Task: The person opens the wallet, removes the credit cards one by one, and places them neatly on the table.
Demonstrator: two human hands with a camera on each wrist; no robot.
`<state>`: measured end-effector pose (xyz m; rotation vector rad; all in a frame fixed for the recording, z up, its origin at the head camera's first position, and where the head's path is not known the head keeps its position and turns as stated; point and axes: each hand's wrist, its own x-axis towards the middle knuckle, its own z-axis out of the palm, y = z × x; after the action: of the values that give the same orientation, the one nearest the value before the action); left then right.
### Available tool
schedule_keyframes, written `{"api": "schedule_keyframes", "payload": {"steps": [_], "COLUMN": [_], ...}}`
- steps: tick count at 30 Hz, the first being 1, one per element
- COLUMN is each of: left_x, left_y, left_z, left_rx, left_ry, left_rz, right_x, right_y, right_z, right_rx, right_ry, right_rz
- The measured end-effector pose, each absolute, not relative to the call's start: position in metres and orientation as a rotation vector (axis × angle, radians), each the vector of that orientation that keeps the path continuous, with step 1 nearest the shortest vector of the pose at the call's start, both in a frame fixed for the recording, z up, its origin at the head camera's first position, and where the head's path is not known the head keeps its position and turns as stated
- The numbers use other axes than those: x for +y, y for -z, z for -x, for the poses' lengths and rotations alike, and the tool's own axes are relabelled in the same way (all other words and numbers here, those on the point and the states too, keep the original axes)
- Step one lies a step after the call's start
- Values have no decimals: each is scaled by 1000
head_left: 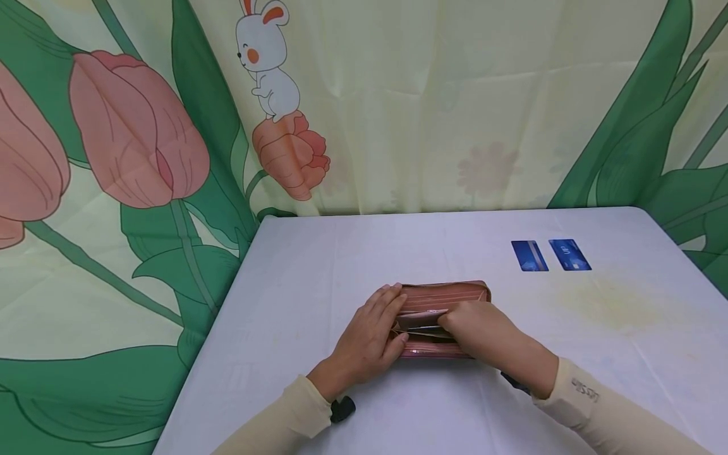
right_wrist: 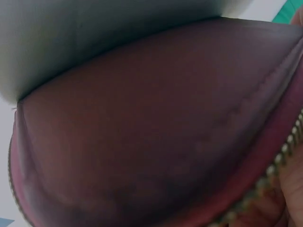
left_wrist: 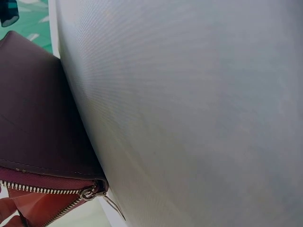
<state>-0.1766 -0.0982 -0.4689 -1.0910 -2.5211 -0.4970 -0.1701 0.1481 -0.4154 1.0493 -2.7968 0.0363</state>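
Note:
A pink zip-around wallet (head_left: 443, 294) stands unzipped on the table, its card slots and inner compartments facing up. My left hand (head_left: 366, 338) grips its left end, fingers over the back edge and thumb at the front edge. The right hand (head_left: 483, 332) is bent over the right part of the opening. Its fingertips are hidden inside, so what they hold does not show. In the left wrist view the wallet's dark outer side (left_wrist: 42, 109) and metal zipper (left_wrist: 57, 191) appear. The right wrist view is filled by the outer cover (right_wrist: 142, 123), with fingers (right_wrist: 265, 210) beside the zipper teeth.
Two blue cards (head_left: 529, 256) (head_left: 570, 254) lie side by side at the back right of the white-covered table (head_left: 318, 265). Behind it hangs a curtain (head_left: 398, 95) printed with tulips and a rabbit. A faint yellowish stain marks the cloth near the cards.

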Motion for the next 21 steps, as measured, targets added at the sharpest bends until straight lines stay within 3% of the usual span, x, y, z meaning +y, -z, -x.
{"api": "schedule_keyframes", "payload": {"steps": [21], "left_x": [-98], "left_y": [467], "left_z": [174], "left_rx": [-2534], "left_ry": [481], "left_rz": [1080], "right_x": [150], "right_y": [425], "right_z": [170], "right_rx": [-2654], "right_ry": [-54], "right_rz": [-1038]}}
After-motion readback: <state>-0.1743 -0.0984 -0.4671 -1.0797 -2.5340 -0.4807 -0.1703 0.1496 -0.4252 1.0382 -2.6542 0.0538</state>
